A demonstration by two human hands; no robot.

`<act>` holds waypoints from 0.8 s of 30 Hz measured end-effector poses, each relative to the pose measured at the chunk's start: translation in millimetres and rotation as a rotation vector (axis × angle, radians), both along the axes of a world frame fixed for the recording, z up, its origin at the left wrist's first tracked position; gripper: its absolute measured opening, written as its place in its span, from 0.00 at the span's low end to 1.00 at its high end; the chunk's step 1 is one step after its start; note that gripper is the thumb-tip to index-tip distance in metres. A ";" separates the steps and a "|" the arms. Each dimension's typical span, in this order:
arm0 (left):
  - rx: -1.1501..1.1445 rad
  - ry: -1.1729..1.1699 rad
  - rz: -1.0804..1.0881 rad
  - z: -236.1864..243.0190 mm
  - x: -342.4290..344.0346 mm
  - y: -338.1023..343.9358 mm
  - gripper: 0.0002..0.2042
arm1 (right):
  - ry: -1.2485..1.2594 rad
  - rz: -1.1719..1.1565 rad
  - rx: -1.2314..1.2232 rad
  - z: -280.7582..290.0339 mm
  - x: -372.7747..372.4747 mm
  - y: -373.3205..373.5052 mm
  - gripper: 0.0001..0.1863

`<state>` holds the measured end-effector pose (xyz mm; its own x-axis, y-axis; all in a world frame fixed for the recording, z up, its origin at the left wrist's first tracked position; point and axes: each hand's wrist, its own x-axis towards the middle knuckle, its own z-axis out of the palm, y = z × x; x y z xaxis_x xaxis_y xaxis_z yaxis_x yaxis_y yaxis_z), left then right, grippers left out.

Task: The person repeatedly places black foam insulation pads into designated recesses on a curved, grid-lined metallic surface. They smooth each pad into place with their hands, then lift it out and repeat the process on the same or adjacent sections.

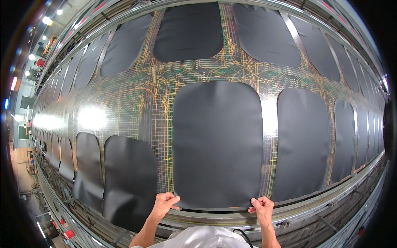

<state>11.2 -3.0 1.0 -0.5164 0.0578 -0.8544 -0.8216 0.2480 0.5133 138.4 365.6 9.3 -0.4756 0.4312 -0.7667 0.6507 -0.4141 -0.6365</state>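
Observation:
A large black rounded-corner sheet (217,144) lies directly in front of me on a long, shiny table surface (124,107) marked with dense coloured lines. My left hand (167,203) pinches its lower-left corner between thumb and fingers. At the lower-right corner, my right hand (259,204) grips the sheet the same way, fingers curled under the edge. Just left of my left hand, another black sheet (130,177) hangs partly over the table's near edge. A similar sheet (302,144) lies flat to the right of the one I hold.
Several more black sheets (188,31) run in rows along the far and near sides. Metal rails (322,219) border the table in front of me and beyond it. At the far left are lights, a floor (22,161) and red objects (40,63).

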 end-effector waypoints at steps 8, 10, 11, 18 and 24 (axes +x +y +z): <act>-0.003 0.041 -0.024 4.2 -5.6 4.6 0.10 | -0.011 0.018 0.009 -1.0 0.7 2.4 0.16; 0.010 0.062 -0.037 5.5 -4.0 6.3 0.10 | -0.009 0.064 0.054 -1.7 2.8 3.8 0.17; 0.000 0.051 -0.027 6.2 0.6 2.8 0.10 | -0.033 0.059 0.044 0.5 -0.5 4.4 0.17; -0.072 0.070 -0.070 9.2 0.0 14.8 0.13 | -0.035 0.005 -0.028 -2.9 3.5 9.1 0.16; 0.034 0.091 -0.041 -5.9 5.2 -1.5 0.10 | -0.046 0.048 0.045 -3.5 6.7 5.7 0.15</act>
<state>16.4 -4.5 -4.9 -0.5883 0.1093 -0.8012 -0.7606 0.2616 0.5942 145.0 371.3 5.8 -0.4611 0.4435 -0.7686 0.6985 -0.3528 -0.6226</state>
